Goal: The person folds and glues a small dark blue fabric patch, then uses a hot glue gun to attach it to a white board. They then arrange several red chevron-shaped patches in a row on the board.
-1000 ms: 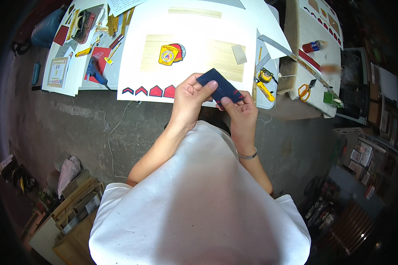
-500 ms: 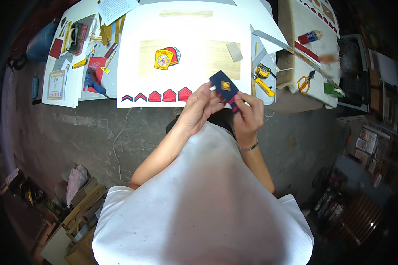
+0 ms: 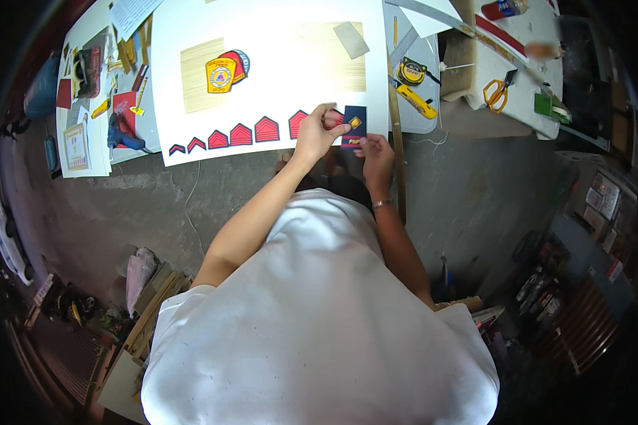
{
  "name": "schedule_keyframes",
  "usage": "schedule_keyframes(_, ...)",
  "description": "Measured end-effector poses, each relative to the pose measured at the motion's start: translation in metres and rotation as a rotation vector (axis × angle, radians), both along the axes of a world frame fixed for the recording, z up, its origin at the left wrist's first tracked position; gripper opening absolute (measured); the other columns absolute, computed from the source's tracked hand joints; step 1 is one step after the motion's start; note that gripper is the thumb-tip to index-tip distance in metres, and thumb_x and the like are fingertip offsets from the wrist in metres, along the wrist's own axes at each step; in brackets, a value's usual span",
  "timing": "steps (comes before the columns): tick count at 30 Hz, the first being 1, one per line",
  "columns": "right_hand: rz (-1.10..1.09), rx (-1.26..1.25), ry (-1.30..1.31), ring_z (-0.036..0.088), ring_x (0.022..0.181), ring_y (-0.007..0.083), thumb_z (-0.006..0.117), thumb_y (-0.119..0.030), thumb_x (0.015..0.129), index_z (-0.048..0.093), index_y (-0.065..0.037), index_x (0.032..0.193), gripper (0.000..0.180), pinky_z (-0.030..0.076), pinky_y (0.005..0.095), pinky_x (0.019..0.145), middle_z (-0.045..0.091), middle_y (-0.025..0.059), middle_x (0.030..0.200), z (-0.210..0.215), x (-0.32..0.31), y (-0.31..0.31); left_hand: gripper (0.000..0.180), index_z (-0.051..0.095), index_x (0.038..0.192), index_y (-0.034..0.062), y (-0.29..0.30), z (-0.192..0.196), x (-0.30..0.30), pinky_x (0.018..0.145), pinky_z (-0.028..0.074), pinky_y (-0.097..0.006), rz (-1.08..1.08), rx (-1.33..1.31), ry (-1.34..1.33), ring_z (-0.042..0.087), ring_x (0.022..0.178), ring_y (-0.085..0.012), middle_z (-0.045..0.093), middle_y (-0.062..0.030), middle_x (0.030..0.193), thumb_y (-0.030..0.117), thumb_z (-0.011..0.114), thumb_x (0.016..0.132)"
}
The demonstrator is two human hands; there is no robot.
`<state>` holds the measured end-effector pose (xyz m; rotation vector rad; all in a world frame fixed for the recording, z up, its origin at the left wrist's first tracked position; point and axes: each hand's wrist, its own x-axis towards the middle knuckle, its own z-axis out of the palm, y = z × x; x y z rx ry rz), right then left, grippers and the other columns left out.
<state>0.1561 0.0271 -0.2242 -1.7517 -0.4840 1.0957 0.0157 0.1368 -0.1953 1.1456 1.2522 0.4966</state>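
I hold a small dark navy rectangular patch (image 3: 354, 115) with a gold diamond emblem and a red band low down, over the front edge of the white board (image 3: 276, 74). My left hand (image 3: 317, 134) pinches it by the left side, thumb on its face. At its lower right corner, the fingertips of my right hand (image 3: 377, 157) are closed on the edge. A row of red chevron patches (image 3: 240, 134) with dark borders lies along the board's near edge, the rightmost partly behind my left hand. Farther back, a yellow shield-shaped patch (image 3: 220, 75) overlaps a red and grey one.
Right of the board lie a tape measure (image 3: 411, 71), a yellow cutter (image 3: 416, 102) and a long metal ruler (image 3: 439, 15). Orange-handled scissors (image 3: 498, 92) rest on the right table. A blue glue gun (image 3: 124, 134) and papers occupy the left. A grey card (image 3: 351, 40) sits on the board.
The patch has turned from tilted to upright and come over the board's near edge. My left hand's thumb now lies on its face. The view has shifted, so the table appears farther left.
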Motion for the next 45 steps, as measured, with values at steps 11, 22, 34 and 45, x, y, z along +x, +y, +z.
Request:
schedule_keyframes(11, 0.062, -0.114, -0.521, 0.065, 0.062, 0.0246, 0.079, -0.013, 0.089, 0.067, -0.001, 0.085, 0.017, 0.051, 0.0383, 0.061, 0.069, 0.0114, 0.073, -0.041, 0.041, 0.023, 0.060, 0.057, 0.147, 0.0178, 0.000, -0.061, 0.029, 0.124, 0.030, -0.051, -0.700, 0.835, 0.586, 0.037, 0.150, -0.0314, 0.043, -0.0040, 0.162, 0.040, 0.070, 0.093)
schedule_keyframes(22, 0.308, -0.413, -0.555, 0.068, 0.065, 0.0333, 0.083, -0.036, 0.086, 0.065, -0.004, 0.084, 0.037, 0.051, 0.0447, 0.063, 0.070, 0.0126, 0.071, -0.026, 0.057, 0.036, 0.071, 0.051, 0.154, 0.0258, 0.013, -0.060, 0.024, 0.123, 0.030, -0.058, -0.817, 0.868, 0.723, 0.034, 0.152, -0.0326, 0.039, 0.0038, 0.165, 0.044, 0.072, 0.090)
schedule_keyframes(34, 0.385, -0.237, -0.725, 0.063, 0.071, 0.0388, 0.081, -0.036, 0.088, 0.060, -0.005, 0.095, 0.038, 0.050, 0.0497, 0.066, 0.067, 0.0149, 0.080, -0.030, 0.048, 0.023, 0.072, 0.048, 0.156, 0.0269, 0.007, -0.060, 0.029, 0.124, 0.028, -0.058, -0.840, 0.856, 0.823, 0.029, 0.155, -0.0314, 0.037, 0.0053, 0.166, 0.044, 0.071, 0.090)
schedule_keyframes(45, 0.446, 0.382, -0.632, 0.064, 0.087, 0.0327, 0.074, -0.001, 0.085, 0.060, -0.004, 0.098, 0.019, 0.053, 0.0428, 0.071, 0.061, 0.0129, 0.096, 0.052, 0.040, 0.032, 0.069, 0.030, 0.155, -0.0032, -0.023, 0.038, 0.050, 0.094, 0.057, -0.034, 0.381, -0.123, -0.452, 0.069, 0.107, -0.0197, 0.067, -0.0237, 0.128, 0.008, 0.070, 0.100)
